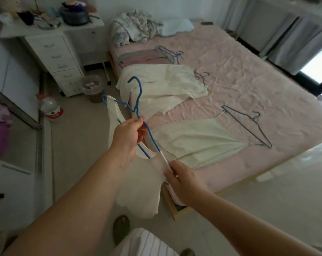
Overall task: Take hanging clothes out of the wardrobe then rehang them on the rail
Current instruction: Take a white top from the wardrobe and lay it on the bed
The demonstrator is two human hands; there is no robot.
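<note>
Fabric first: the sleeveless cream knit top (138, 185) hangs limp on the thin blue wire hanger (138, 100), held out over the floor just beside the pink-sheeted bed (249, 74). The left hand (128, 137) pinches the hanger below its hook; the right hand (178, 178) pinches the strap at the hanger's lower end. I'd seat that strap squarely on the shoulder, since soft knit likely slides on smooth wire. Two cream garments (162, 87) and a bare grey wire hanger (249, 124) lie flat on the crumpled sheet.

bed (249, 74): cream garments, loose hangers cover near half; far right bare
floor (78, 137): open strip, bottle (51, 108) and bin (92, 85) at its far end
</note>
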